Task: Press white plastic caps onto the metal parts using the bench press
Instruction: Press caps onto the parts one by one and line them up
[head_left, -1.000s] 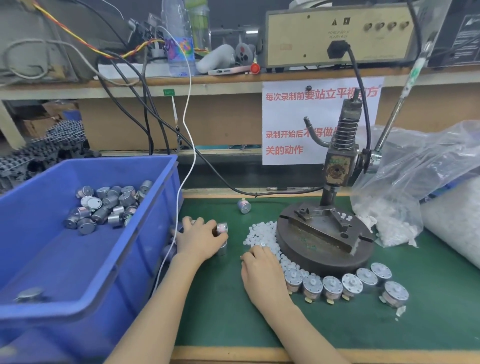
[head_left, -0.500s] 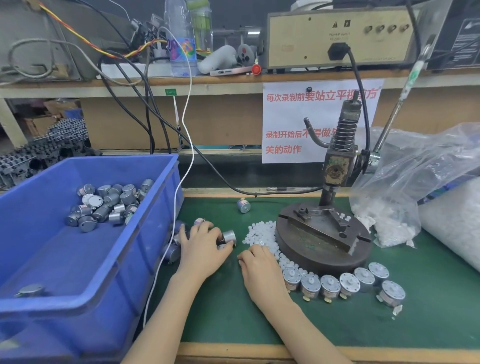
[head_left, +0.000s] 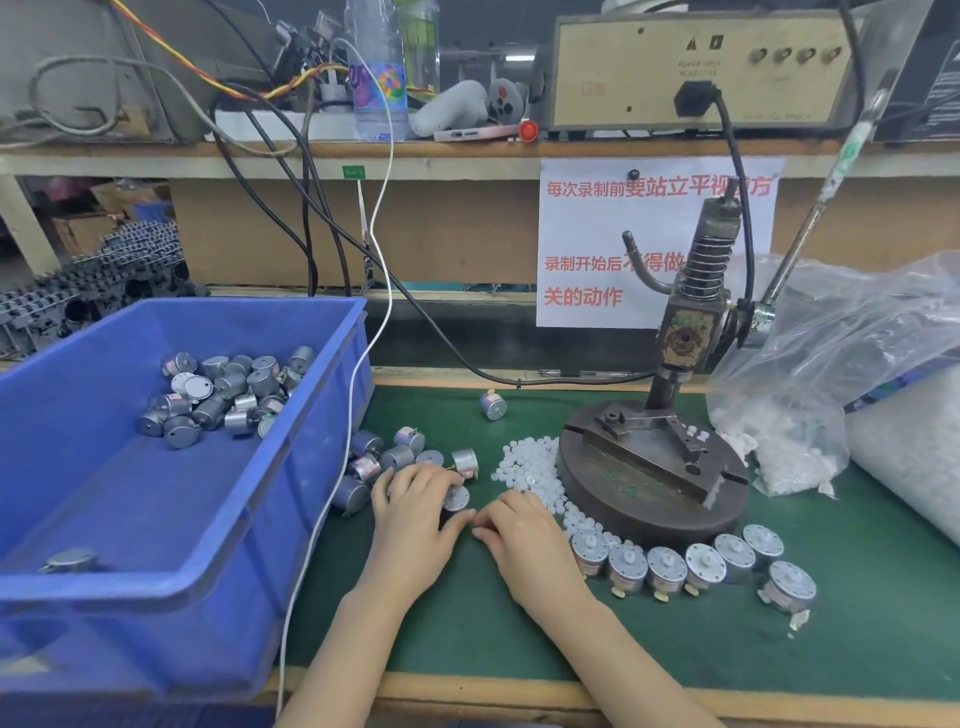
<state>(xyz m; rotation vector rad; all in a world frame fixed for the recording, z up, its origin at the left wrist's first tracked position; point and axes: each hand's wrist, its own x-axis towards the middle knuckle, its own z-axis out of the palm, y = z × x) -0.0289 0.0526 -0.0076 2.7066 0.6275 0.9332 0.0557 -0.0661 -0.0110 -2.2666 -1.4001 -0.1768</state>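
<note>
Loose metal parts (head_left: 396, 457), small silver cylinders, lie on the green mat beside the blue bin. My left hand (head_left: 415, 514) rests among them, its fingers curled round one metal part (head_left: 458, 496). A pile of white plastic caps (head_left: 524, 462) spreads in front of the bench press base (head_left: 649, 475). My right hand (head_left: 524, 535) lies just below that pile with its fingertips together against my left thumb, pinching a small white cap that barely shows. The press head (head_left: 685, 338) stands raised over an unloaded fixture. A row of capped metal parts (head_left: 701, 564) curves round the base's front.
A blue bin (head_left: 291, 519) at left holds several more metal parts (head_left: 223, 395). One stray metal part (head_left: 492, 405) lies at the back of the mat. A plastic bag of caps (head_left: 805, 405) sits right of the press. The press lever (head_left: 831, 171) rises to the upper right.
My left hand drew back towards me with a metal part. My right hand left the cap pile and slid left until its fingertips met my left hand.
</note>
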